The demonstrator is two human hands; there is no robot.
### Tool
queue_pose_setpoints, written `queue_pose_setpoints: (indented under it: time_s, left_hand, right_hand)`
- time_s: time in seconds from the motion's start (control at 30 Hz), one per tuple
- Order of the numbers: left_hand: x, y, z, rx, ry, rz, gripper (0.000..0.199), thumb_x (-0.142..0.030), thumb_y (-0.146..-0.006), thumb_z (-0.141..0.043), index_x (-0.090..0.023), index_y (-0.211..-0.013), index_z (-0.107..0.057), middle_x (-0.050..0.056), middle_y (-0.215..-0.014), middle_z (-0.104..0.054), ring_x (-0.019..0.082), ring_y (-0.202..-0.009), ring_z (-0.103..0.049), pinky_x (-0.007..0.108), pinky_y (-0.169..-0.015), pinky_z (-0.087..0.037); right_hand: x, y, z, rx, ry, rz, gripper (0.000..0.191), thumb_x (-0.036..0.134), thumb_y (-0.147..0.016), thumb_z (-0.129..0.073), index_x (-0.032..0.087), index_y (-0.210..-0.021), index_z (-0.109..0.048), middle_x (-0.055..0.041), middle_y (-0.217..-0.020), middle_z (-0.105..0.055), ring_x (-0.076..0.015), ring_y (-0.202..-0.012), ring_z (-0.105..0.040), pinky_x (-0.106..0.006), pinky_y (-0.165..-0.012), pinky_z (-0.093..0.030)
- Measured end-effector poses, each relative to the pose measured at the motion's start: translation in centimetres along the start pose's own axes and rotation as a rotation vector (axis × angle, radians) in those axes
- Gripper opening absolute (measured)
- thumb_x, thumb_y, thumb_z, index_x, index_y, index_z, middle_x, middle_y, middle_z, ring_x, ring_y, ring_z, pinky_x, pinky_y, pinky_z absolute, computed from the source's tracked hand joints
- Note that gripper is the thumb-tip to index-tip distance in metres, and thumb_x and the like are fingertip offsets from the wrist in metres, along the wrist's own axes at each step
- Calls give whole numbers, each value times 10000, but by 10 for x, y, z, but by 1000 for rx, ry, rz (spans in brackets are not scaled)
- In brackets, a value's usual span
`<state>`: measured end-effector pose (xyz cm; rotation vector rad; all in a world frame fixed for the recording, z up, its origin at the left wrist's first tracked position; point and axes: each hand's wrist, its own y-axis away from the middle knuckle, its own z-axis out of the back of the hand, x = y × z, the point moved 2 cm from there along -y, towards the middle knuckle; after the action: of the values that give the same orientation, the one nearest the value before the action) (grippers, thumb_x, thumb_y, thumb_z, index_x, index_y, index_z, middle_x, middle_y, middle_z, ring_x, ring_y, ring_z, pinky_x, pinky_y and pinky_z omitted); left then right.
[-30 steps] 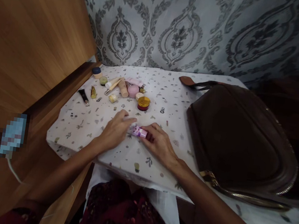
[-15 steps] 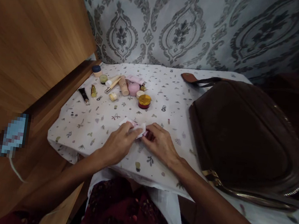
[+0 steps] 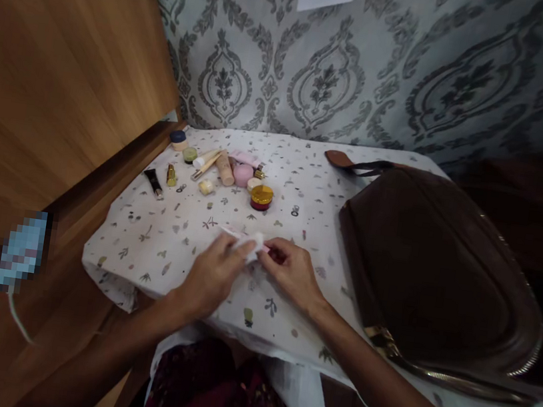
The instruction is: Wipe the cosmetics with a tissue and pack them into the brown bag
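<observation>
A crumpled white tissue point(image 3: 256, 243) is pinched in my left hand point(image 3: 211, 276), low over the patterned tablecloth. My right hand point(image 3: 292, 270) has its fingers closed at the tissue's right side, on a small pink item point(image 3: 264, 249) mostly hidden by fingers and tissue; its kind does not show. Just beyond my hands stands a red jar with a gold lid point(image 3: 261, 198). Behind and left of it are a round pink container point(image 3: 243, 174), a beige tube point(image 3: 225, 170) and a small pale yellow jar point(image 3: 206, 186).
Further left lie a black tube point(image 3: 154, 182), a small gold bottle point(image 3: 171, 175) and a navy-lidded jar point(image 3: 178, 140). A large dark brown bag point(image 3: 439, 267) fills the table's right side. At the left rises a wooden cabinet point(image 3: 71, 47); patterned fabric point(image 3: 273, 49) covers the back.
The camera view has tilted up, so the table appears lower. The tissue has shifted and blurred between my hands, with the pink item still at my right fingers.
</observation>
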<state>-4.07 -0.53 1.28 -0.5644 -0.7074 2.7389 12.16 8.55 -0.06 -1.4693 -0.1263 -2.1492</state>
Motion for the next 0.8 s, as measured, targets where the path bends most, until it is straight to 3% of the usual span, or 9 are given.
queue_pose_setpoints:
  time_s: [0.07, 0.13, 0.3, 0.4, 0.53, 0.67, 0.8]
  left_hand:
    - [-7, 0, -9, 38, -46, -18, 413, -188, -1015, -353, -245, -1390, -516, 98, -1137, -581, 216, -1032, -581, 318, -810, -546]
    - [0, -4, -10, 32, -122, 19, 423, -164, -1000, -365, -252, -1379, -530, 98, -1144, -572, 218, -1028, -575, 326, -803, -552]
    - [39, -19, 9, -88, -147, 136, 372, -172, -987, -408, -220, -1297, -606, 78, -1096, -527, 182, -971, -562, 326, -839, -546]
    - [46, -24, 15, -166, -69, 143, 354, -220, -1007, -407, -198, -1293, -615, 57, -1018, -516, 166, -931, -562, 306, -841, -537]
    - [33, -25, 5, -206, -82, 109, 383, -229, -1014, -398, -186, -1349, -576, 76, -1063, -511, 179, -957, -564, 314, -853, -534]
    - [5, -22, -13, -145, -3, 27, 402, -194, -1011, -375, -217, -1376, -540, 72, -1075, -522, 178, -955, -570, 304, -838, -540]
    - [-20, -16, -20, -87, 130, -38, 425, -165, -1003, -386, -206, -1409, -506, 85, -1108, -528, 180, -962, -575, 295, -825, -542]
  right_hand:
    - [-2, -1, 0, 26, -115, -68, 289, 450, -813, -638, 173, -737, -668, 7, -595, -585, -134, -550, -503, -251, -509, -391]
    - [-4, 0, 0, 53, -206, -132, 354, 525, -795, -655, 173, -755, -668, 18, -559, -548, -124, -512, -465, -246, -472, -356]
    - [-5, 1, 2, 55, -294, -216, 447, 615, -745, -705, 172, -798, -691, 13, -542, -558, -121, -478, -462, -249, -448, -347]
    - [-2, 0, 0, 65, -349, -242, 459, 619, -717, -739, 167, -785, -694, 3, -551, -593, -127, -488, -497, -258, -477, -393]
    - [1, -1, -2, 95, -502, -287, 455, 602, -703, -775, 163, -784, -686, -5, -573, -622, -129, -509, -529, -262, -510, -426]
    - [1, 0, -2, 121, -708, -309, 428, 558, -690, -814, 171, -817, -682, -2, -641, -634, -122, -542, -551, -248, -512, -424]
    - [0, -2, 2, 57, -905, -327, 416, 516, -628, -872, 189, -784, -666, 5, -687, -625, -117, -576, -561, -242, -530, -451]
